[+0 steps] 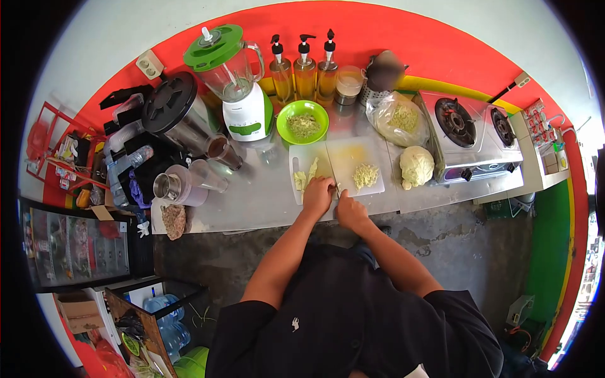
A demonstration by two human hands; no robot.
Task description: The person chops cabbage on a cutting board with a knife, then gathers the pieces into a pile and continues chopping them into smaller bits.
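A white cutting board (310, 152) lies on the metal counter in front of me. My left hand (319, 195) is closed over cabbage near the board's front edge, its fingers curled down. My right hand (351, 211), just beside it, is closed around a knife; its handle is mostly hidden in the fist and little of the blade shows. Pale cabbage leaf pieces (300, 180) lie to the left of my left hand. A heap of shredded cabbage (365, 176) sits on the right of the board. Behind the board stands a green bowl (282, 131) holding more shreds.
A whole cabbage (416, 166) and a plastic bag of shreds (402, 120) lie on the right, beside a gas stove (469, 135). Pump bottles (304, 77) and a blender (242, 104) line the back. Cups, a steel container (183, 113) and a pitcher crowd the left.
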